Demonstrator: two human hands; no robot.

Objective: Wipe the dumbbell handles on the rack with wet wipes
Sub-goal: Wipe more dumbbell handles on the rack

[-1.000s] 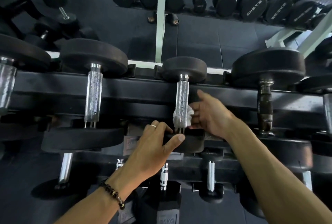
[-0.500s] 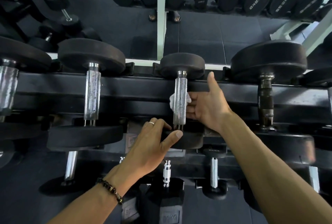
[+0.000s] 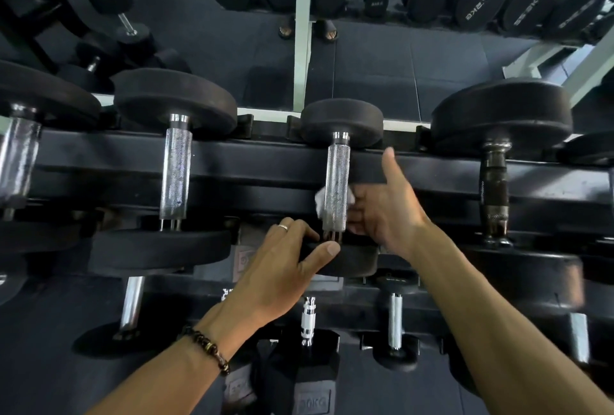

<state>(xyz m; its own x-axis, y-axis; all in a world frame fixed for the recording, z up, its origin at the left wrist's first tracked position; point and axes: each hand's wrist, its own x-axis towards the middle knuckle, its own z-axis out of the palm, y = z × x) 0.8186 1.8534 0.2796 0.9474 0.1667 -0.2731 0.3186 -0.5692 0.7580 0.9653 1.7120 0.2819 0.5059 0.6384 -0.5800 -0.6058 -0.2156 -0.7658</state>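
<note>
Scanning from the left, two knurled handles (image 3: pixel 175 172) on the rack (image 3: pixel 265 162) are seen bare and untouched, so by judgement they are either done or waiting.

Next, the left hand (image 3: pixel 282 268) is found where it was a second ago: its fingers are curled over the top of the near head (image 3: pixel 349 256) of the middle dumbbell, thumb stretched along the front rim, so the weight is steadied and kept from rolling.

The middle dumbbell's handle (image 3: pixel 336 182) is where the change is read. The wet wipe (image 3: pixel 320 200), white and bunched, is wrapped behind the bar, with only its edges showing on either side. It was low on the bar a second ago, was carried up toward the middle half a second ago, and is now back down somewhat, so a stroking pass along the grip is under way.

The right hand (image 3: pixel 388 208) is closed round the wipe and bar from the right, fingers hidden behind, thumb pointing up and free.

Further right, a darker handle (image 3: pixel 494 188) is left unwiped, by judgement next in line.
</note>
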